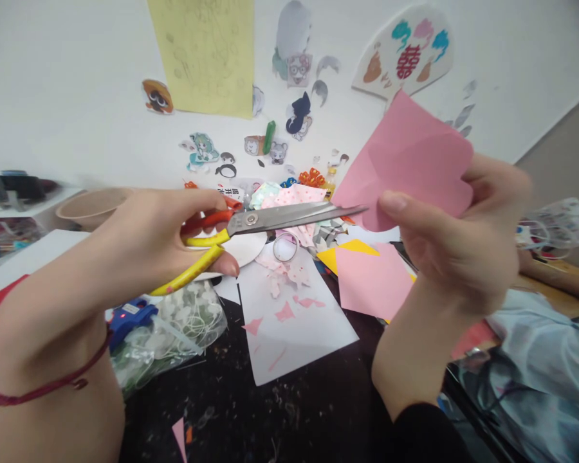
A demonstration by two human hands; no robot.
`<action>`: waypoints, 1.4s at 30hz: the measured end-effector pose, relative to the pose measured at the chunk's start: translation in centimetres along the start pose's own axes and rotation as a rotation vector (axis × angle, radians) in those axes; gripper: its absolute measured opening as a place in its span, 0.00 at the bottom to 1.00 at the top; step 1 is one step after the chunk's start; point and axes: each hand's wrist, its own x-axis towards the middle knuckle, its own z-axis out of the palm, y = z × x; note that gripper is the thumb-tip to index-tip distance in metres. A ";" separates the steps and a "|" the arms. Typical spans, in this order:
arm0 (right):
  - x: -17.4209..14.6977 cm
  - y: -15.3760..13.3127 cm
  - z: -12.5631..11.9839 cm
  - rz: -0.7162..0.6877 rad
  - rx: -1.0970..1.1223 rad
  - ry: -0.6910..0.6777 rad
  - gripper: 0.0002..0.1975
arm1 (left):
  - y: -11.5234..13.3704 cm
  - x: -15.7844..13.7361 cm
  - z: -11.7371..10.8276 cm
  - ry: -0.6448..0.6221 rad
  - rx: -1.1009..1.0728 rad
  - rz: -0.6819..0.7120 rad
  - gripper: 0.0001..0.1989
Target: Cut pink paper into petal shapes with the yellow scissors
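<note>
Plainly, left hand [157, 222] gripping metal-bladed scissors [270, 219], right hand [470, 241] pinching smooth, wavy-edged pink paper [415, 151].

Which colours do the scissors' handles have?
The handles are yellow and orange-red, best seen in the head view.

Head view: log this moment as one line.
left hand: holds scissors | right hand: holds scalloped pink paper | blades: at paper's lower edge | white sheet: pink scraps on top
</note>
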 end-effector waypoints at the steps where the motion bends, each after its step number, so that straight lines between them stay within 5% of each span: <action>1: 0.0 0.0 0.0 -0.004 0.001 0.007 0.11 | 0.1 0.1 0.0 0.008 0.032 0.017 0.22; 7: 0.1 0.4 0.2 0.017 0.001 0.038 0.11 | -1.7 0.4 0.1 0.013 -0.016 0.124 0.21; 11: -0.1 0.8 0.3 0.034 0.002 0.067 0.09 | -2.7 0.8 0.3 -0.023 -0.164 -0.030 0.12; 16: -0.5 1.4 1.5 0.094 0.018 -0.015 0.05 | 1.0 1.5 3.2 0.322 -0.768 -0.008 0.15; 19: -0.7 1.6 2.6 0.145 0.046 -0.071 0.03 | 3.6 1.5 5.3 0.301 -0.997 0.012 0.17; 24: -1.1 1.8 3.9 0.174 0.127 -0.166 0.05 | 4.9 1.2 6.5 0.296 -1.037 -0.072 0.19; 42: -1.2 0.9 4.6 0.292 0.263 -0.058 0.04 | 5.7 1.2 7.4 0.569 -1.125 -0.030 0.16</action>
